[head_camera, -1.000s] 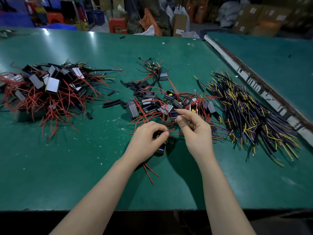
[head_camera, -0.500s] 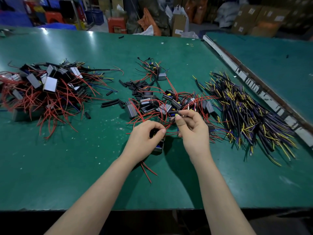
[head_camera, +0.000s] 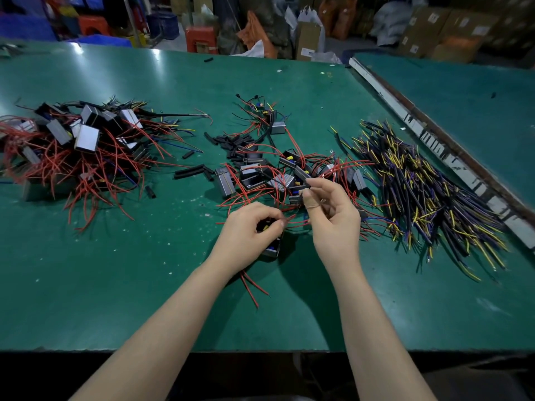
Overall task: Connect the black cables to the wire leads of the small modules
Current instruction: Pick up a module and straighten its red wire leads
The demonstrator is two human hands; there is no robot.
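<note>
nearest on the green desk, the left hand grips a small module with red leads trailing toward the desk edge. just beside it the right hand pinches a thin wire end – too small to tell which. the lead could slip free if either pinch loosens. beyond lie loose modules, black cables to the right – a finished-looking heap far left.

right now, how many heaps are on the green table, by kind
Module heaps with red leads: 2 (left, centre)
Black cable heaps with yellow ends: 1
Black sleeve scatters: 1
Total: 4
</note>
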